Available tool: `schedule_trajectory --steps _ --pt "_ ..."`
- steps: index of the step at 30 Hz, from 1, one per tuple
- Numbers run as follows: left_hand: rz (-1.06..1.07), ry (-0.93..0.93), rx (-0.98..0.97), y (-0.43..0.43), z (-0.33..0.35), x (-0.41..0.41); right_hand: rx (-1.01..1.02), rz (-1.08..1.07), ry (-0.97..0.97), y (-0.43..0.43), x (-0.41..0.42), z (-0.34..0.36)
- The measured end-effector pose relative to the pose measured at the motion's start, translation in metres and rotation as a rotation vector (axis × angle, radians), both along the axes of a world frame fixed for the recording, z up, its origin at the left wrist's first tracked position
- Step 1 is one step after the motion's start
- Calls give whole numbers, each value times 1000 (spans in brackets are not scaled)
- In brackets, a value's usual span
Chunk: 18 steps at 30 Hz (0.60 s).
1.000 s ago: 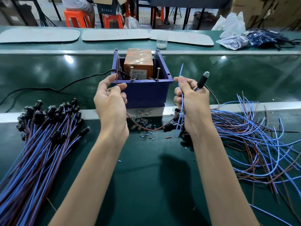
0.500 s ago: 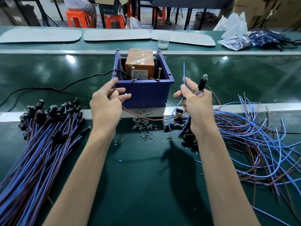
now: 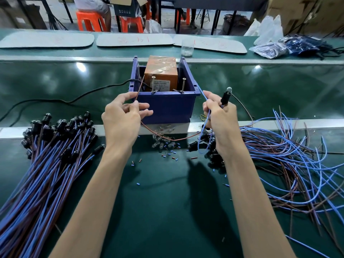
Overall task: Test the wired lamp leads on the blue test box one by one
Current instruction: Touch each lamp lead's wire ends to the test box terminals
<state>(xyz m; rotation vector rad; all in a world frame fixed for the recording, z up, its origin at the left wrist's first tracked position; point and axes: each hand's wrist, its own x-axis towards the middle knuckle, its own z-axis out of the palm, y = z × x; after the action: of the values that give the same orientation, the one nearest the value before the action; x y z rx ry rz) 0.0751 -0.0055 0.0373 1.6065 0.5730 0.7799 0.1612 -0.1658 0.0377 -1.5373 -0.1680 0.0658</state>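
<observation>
Left hand [image 3: 121, 120] pinches brown wire [image 3: 139, 89]; right hand [image 3: 219, 116] grips blue wire [image 3: 202, 93] and lamp [image 3: 224, 96]. Risk: wire tips may miss the 2 screws [image 3: 153, 83], giving a false fail.

A single view is given, taken by a wide-angle camera worn on the person's head. The scene is looked at forward and down across the green bench [image 3: 167, 211]. Both forearms are seen entering from the bottom edge. The left hand [image 3: 121, 120], by which a brown lead [image 3: 139, 90] is pinched, and the right hand [image 3: 221, 118], by which a lamp holder [image 3: 224, 97] is gripped, are framed near the centre, close to the lens. The blue test box [image 3: 167, 107] is centred just beyond them. The bench rail [image 3: 279, 122] is bowed by the lens, and orange stools [image 3: 89, 21] are caught along the top edge, well away.
</observation>
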Motion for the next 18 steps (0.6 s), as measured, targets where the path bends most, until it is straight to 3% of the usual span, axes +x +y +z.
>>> schedule_trajectory --steps 18 --pt "-74 92 36 0 2 -2 -33 128 57 2 -4 6"
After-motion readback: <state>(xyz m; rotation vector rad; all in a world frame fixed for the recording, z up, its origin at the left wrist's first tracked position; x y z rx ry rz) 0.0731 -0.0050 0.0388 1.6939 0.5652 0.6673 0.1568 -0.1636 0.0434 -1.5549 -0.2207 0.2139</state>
